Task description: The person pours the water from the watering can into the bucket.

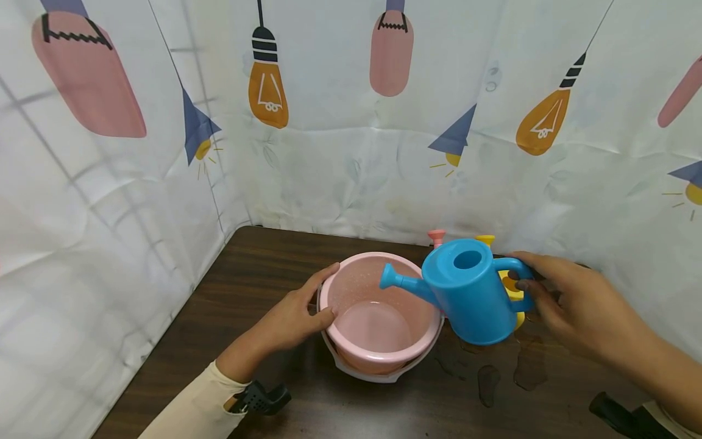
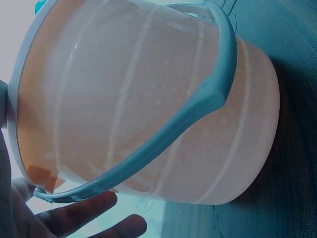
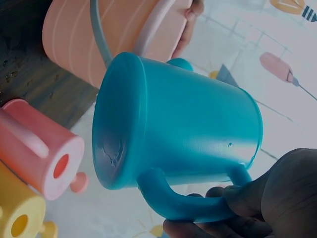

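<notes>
A pink bucket (image 1: 381, 356) with a pale bail handle (image 2: 163, 141) stands on the table. My left hand (image 1: 290, 314) grips its rim at the left, thumb on the inner side and fingers outside. With my right hand (image 1: 581, 299) I hold a blue watering can (image 1: 471, 311) by its handle, raised at the bucket's right. The can leans slightly left, and its spout (image 1: 408, 285) reaches over the bucket's opening. No stream of water shows from the spout. In the right wrist view, fingers curl around the can's handle (image 3: 183, 206).
A pink watering can (image 3: 47, 148) and a yellow watering can (image 3: 20, 198) stand behind the blue one, mostly hidden in the head view. Water puddles (image 1: 487, 384) lie on the dark wooden table (image 1: 247, 262). A patterned white curtain (image 1: 340, 171) borders its back and left.
</notes>
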### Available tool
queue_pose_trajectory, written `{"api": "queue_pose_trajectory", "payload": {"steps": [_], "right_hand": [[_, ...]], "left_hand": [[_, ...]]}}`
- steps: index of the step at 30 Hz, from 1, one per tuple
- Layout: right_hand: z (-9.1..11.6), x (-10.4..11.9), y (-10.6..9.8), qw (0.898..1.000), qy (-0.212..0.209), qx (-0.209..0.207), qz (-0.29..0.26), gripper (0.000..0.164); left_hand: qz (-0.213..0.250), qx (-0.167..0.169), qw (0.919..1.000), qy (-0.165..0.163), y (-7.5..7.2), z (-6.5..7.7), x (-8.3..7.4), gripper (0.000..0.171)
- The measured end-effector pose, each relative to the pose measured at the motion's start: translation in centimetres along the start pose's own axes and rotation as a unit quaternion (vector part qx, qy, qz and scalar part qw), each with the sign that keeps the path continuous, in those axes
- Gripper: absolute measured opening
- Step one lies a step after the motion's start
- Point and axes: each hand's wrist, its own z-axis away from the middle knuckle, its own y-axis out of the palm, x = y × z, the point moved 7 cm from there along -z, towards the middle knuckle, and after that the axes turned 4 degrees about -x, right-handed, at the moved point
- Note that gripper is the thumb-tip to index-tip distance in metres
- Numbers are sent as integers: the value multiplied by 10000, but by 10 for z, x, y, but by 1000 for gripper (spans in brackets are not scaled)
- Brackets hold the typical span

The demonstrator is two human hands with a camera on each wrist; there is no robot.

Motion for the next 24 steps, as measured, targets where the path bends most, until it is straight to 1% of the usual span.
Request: {"api": "queue_pose_trajectory", "payload": {"steps": [5, 12, 18, 24], "right_hand": [[-2, 0, 0, 10000, 74, 55, 38, 60], [-5, 4, 0, 10000, 21, 35, 78, 59], [-6, 6, 0, 9999, 62, 73, 136, 56], [-8, 9, -1, 9995, -126, 79, 265, 58]], "left_hand": [[-26, -8, 10000, 1, 0, 0, 1, 78], [-37, -50, 10000, 7, 0, 0, 1, 78], [-24, -35, 10000, 24, -1, 1, 0, 78], [-15, -30, 10000, 32, 0, 0, 1, 78]]}}
